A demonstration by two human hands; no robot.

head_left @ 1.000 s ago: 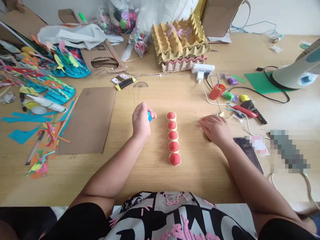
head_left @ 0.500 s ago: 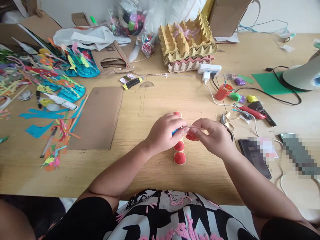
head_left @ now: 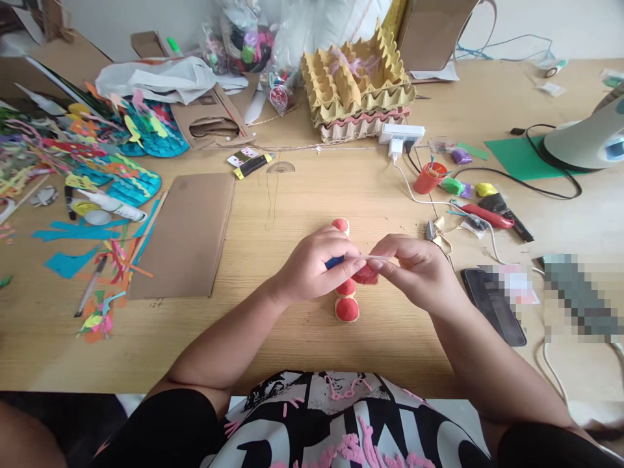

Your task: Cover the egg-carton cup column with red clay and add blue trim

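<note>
Above the table, my left hand (head_left: pixel 322 263) and my right hand (head_left: pixel 414 266) meet fingertip to fingertip. Both are closed in a pinch on a thin pale strip (head_left: pixel 377 258), which runs level between them. Something blue (head_left: pixel 334 262) shows inside the curl of my left hand; its kind is hidden by the fingers. Below the fingertips is a crumpled-looking red piece (head_left: pixel 366 275), partly covered by my right hand. Beneath my hands lies a row of round cups cut from egg tray (head_left: pixel 347 310), with red tops; its middle is hidden.
A brown cardboard sheet (head_left: pixel 182 234) lies to the left, beside paper scraps (head_left: pixel 100 318) and a glue bottle (head_left: pixel 117 205). Stacked egg trays (head_left: pixel 361 97) stand at the back. On the right are a red cup (head_left: pixel 429 177), a phone (head_left: pixel 492 305) and a white cable (head_left: pixel 414 195).
The view has shifted slightly. My fingertips still pinch the thin strip, which now shows more plainly and lies level. More of the red piece below them shows.
</note>
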